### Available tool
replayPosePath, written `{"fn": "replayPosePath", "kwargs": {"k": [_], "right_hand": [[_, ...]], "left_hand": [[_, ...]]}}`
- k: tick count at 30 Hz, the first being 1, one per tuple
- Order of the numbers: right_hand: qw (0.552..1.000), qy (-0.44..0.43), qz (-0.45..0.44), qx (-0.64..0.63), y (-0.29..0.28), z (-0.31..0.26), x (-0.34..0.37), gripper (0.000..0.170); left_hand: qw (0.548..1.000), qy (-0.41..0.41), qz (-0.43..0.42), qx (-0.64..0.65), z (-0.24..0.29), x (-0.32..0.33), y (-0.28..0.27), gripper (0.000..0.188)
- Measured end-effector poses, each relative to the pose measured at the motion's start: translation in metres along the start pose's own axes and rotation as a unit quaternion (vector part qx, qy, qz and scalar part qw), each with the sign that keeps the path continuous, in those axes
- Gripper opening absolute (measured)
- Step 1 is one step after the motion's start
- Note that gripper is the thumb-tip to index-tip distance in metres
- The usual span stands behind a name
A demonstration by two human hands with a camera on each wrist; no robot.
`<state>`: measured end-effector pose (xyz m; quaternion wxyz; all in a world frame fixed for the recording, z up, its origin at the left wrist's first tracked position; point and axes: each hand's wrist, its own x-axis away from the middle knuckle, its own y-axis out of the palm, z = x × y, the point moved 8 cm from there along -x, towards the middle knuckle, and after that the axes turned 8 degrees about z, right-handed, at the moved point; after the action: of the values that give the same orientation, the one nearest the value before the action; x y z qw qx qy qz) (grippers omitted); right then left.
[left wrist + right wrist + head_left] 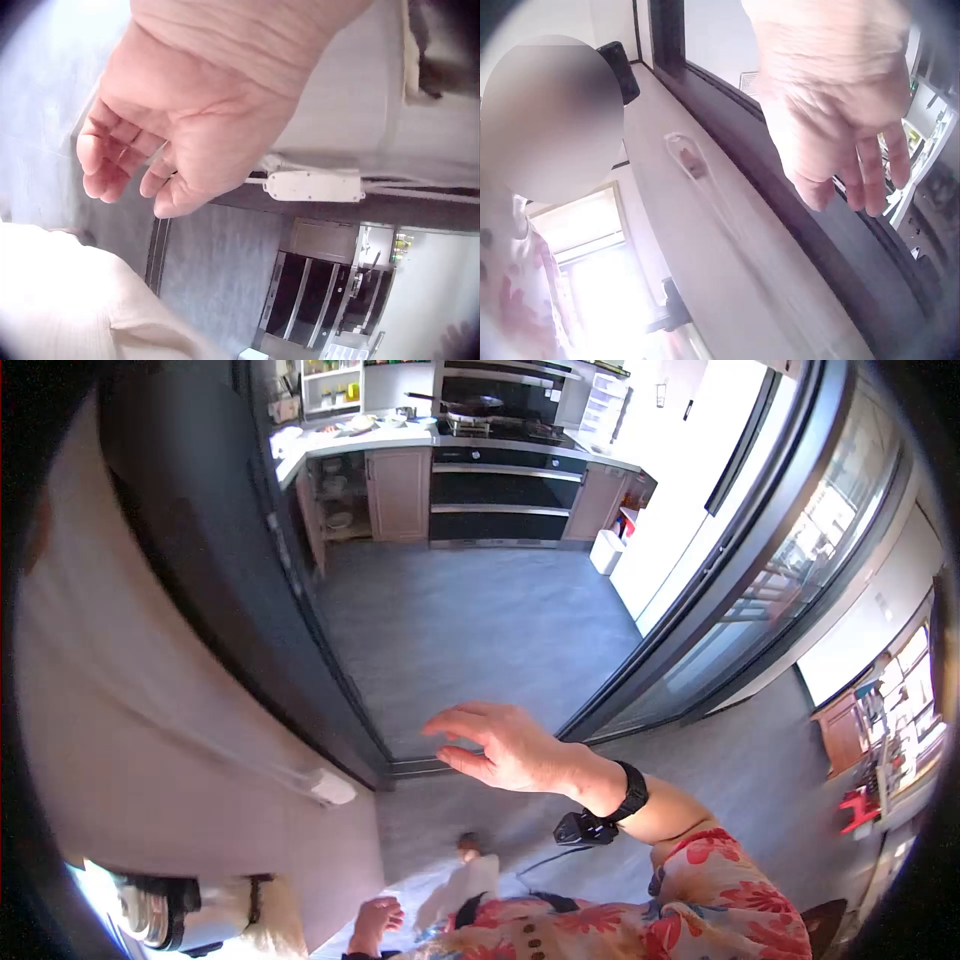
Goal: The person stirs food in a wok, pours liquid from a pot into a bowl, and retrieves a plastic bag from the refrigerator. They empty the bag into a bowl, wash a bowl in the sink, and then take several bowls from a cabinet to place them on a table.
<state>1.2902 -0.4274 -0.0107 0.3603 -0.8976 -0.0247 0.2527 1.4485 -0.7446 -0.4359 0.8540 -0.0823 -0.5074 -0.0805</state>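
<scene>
My right hand is raised in front of the body at the kitchen doorway, its fingers loosely bent with nothing in them. The right wrist view shows the same hand palm-on, beside the dark door frame. Low by the body, at the bottom of the head view, hangs my left hand. Its fingers curl loosely around nothing in the left wrist view, where the hand overlaps a white power strip on the wall. A black strap with a small camera circles the right wrist.
Dark sliding-door frames flank the doorway, with a floor track across it. Beyond, a grey floor leads to a stove with a pan on top. A white bin stands at the right, and a cabinet door is ajar.
</scene>
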Motion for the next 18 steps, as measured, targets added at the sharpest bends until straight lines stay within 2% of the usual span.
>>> {"fn": "replayPosePath", "kwargs": {"k": [3,4,6,7,9,12,13,15,17,18], "right_hand": [[0.998,0.043,-0.008,-0.046,-0.033,0.052,-0.010,0.026],[0.998,0.044,-0.008,-0.050,-0.046,0.068,-0.013,0.026],[0.990,0.140,0.014,-0.013,-0.076,0.117,-0.015,0.026],[0.990,0.136,0.013,-0.012,-0.089,0.133,-0.018,0.026],[0.978,0.201,0.043,-0.033,-0.114,0.179,-0.025,0.024],[0.967,0.240,0.072,-0.047,-0.142,0.250,-0.048,0.023],[0.966,0.241,0.070,-0.054,-0.145,0.269,-0.058,0.023],[0.961,0.234,0.118,-0.091,-0.166,0.310,-0.081,0.022],[0.964,0.225,0.112,-0.091,-0.179,0.357,-0.105,0.021],[0.963,0.225,0.109,-0.102,-0.183,0.377,-0.116,0.021]], "left_hand": [[1.000,0.020,-0.014,-0.006,0.061,-0.020,0.034,0.031],[0.999,0.043,-0.013,-0.019,0.099,-0.014,0.051,0.031],[0.997,0.067,-0.012,-0.032,0.150,-0.018,0.068,0.031],[0.997,0.073,-0.003,-0.034,0.170,-0.026,0.076,0.032],[0.997,0.078,0.008,-0.028,0.195,-0.058,0.087,0.033],[0.999,0.046,0.000,-0.004,0.217,-0.110,0.106,0.033],[0.998,0.058,0.024,-0.003,0.242,-0.108,0.112,0.032],[0.996,0.074,0.057,-0.004,0.282,-0.117,0.123,0.031],[0.995,0.083,0.055,0.012,0.323,-0.140,0.144,0.030],[0.994,0.103,0.014,0.031,0.338,-0.157,0.154,0.032]]}}
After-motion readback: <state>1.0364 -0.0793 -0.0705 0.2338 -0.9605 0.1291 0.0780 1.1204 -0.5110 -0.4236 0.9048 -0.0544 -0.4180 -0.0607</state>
